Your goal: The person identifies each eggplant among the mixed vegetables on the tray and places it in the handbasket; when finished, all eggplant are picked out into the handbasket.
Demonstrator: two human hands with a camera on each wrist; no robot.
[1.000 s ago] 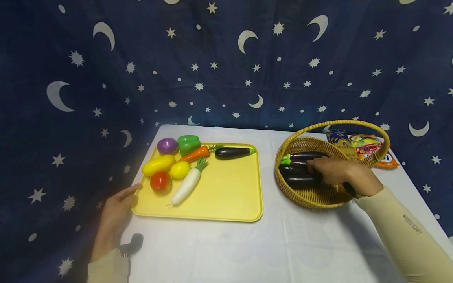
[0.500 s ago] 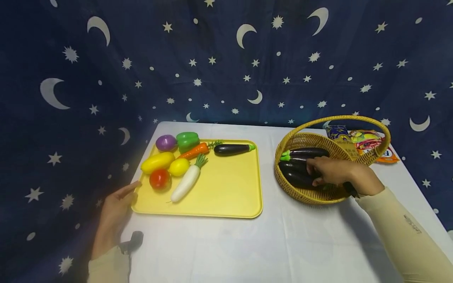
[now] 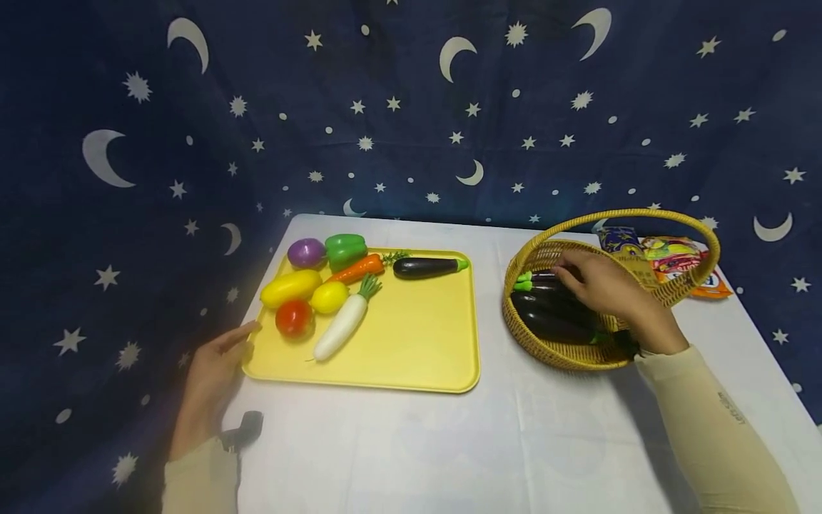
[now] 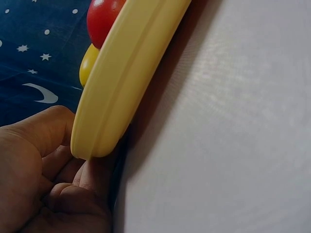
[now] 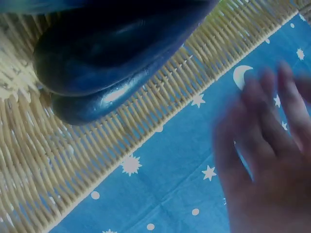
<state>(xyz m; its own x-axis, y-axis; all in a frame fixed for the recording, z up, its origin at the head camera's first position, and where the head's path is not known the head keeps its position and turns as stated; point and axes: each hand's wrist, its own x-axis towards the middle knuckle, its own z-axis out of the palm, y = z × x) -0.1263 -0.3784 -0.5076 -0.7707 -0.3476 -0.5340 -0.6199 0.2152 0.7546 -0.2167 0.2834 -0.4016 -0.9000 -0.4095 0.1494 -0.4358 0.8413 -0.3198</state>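
Observation:
My left hand [image 3: 212,375] grips the left edge of a yellow tray [image 3: 411,335]; in the left wrist view the thumb lies at the rim and the fingers are bent beneath it. Over a wicker basket [image 3: 536,348] at the right, my right hand [image 3: 606,285] hovers with loosely bent fingers and holds nothing. Several dark eggplants [image 3: 555,321] with green stems lie in the basket, partly covered by that hand. In the right wrist view the blurred fingers [image 5: 252,131] are spread apart from two eggplants [image 5: 116,53].
On the tray are a purple vegetable [image 3: 306,253], green pepper [image 3: 347,250], carrot [image 3: 356,271], eggplant [image 3: 427,268], yellow mango-like fruit [image 3: 290,288], lemon [image 3: 330,297], tomato [image 3: 295,319] and white radish [image 3: 342,328]. The basket's tall handle [image 3: 616,214] arches over it; snack bags [image 3: 681,264] lie behind.
My right hand has shifted among the eggplants and then risen slightly toward the basket's back. The front eggplant has turned, its green stem now showing at the right. The left hand stays on the tray.

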